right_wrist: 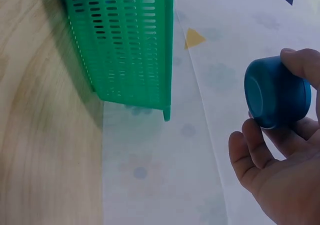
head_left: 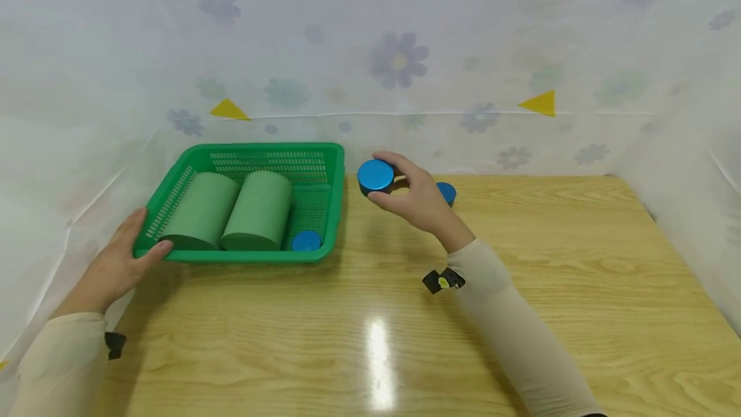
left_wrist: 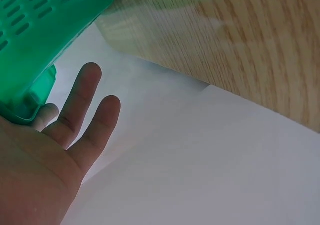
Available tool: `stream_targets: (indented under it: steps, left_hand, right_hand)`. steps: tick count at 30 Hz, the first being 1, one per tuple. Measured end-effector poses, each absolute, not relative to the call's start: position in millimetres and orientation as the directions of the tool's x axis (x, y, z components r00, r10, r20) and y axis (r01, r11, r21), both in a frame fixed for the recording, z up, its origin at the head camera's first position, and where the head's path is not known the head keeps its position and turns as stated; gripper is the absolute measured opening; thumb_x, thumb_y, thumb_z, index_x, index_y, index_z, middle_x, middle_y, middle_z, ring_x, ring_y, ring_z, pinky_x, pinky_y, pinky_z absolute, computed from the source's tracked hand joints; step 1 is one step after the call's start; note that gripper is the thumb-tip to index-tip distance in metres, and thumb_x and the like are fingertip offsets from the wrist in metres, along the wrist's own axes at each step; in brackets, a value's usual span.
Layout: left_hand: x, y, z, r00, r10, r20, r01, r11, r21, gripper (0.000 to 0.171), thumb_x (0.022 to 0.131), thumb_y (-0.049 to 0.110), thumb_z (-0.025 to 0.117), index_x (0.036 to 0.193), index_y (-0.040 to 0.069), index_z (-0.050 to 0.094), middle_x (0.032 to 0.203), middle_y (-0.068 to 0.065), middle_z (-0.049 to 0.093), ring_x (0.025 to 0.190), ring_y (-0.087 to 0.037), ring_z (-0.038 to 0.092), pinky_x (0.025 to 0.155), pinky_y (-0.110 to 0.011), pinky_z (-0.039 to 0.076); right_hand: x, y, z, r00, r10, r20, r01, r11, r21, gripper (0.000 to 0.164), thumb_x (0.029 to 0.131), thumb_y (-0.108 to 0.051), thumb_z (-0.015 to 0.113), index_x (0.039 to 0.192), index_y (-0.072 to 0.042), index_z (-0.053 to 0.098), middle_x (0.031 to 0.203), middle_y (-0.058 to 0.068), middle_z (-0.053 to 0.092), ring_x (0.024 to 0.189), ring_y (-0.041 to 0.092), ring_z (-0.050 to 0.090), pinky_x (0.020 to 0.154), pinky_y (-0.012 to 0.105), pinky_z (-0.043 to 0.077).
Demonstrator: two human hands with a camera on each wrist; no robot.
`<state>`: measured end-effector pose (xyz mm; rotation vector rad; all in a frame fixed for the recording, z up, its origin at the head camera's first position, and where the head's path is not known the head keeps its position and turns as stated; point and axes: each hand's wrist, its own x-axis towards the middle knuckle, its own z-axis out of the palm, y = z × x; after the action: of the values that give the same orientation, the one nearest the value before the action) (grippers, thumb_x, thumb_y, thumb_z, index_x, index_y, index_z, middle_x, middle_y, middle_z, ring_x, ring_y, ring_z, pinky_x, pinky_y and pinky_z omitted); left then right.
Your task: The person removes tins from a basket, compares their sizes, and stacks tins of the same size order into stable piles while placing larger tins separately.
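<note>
On a wood table [head_left: 249,340], the left hand [head_left: 112,267] grips the green basket [head_left: 243,255] by its near left corner, maybe to steady it. To the right, the right hand [head_left: 419,201] pinches a blue tin [head_left: 375,175].

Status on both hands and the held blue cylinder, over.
Left hand gripping green basket by rim. Right hand holding blue cylinder aloft, right of basket. Two green cylinders occupying much of basket.
</note>
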<state>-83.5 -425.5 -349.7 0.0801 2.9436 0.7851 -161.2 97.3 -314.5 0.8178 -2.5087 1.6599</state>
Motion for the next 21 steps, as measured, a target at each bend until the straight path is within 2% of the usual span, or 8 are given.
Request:
stream_targets:
  steps: [12,21]
  left_hand:
    - [-84,-428,-353,-0.995,0.081,-0.064,0.037,0.858,0.513,0.086,0.107,0.041,0.047,0.161,0.008,-0.011,0.163,-0.029,-0.011,0.142,-0.062,0.0,0.106,-0.078,0.007]
    - [-83,-430,-356,-0.995,0.072,-0.074,0.024,0.861,0.508,0.085,0.107,0.041,0.046,0.161,0.01,-0.012,0.163,-0.027,-0.013,0.14,-0.064,0.001,0.104,-0.08,0.008]
  right_hand:
    - [-158,134,-328,-0.893,-0.331,0.305,-0.39,0.233,-0.891,0.063,0.093,-0.019,0.075,0.151,-0.014,0.048,0.135,0.015,0.055,0.114,0.029,0.057,0.092,0.052,0.049]
    - [-163,146,-333,-0.918,-0.282,0.278,-0.349,0.249,-0.903,0.064,0.093,-0.025,0.075,0.151,-0.015,0.049,0.132,0.014,0.057,0.111,0.028,0.059,0.089,0.042,0.052]
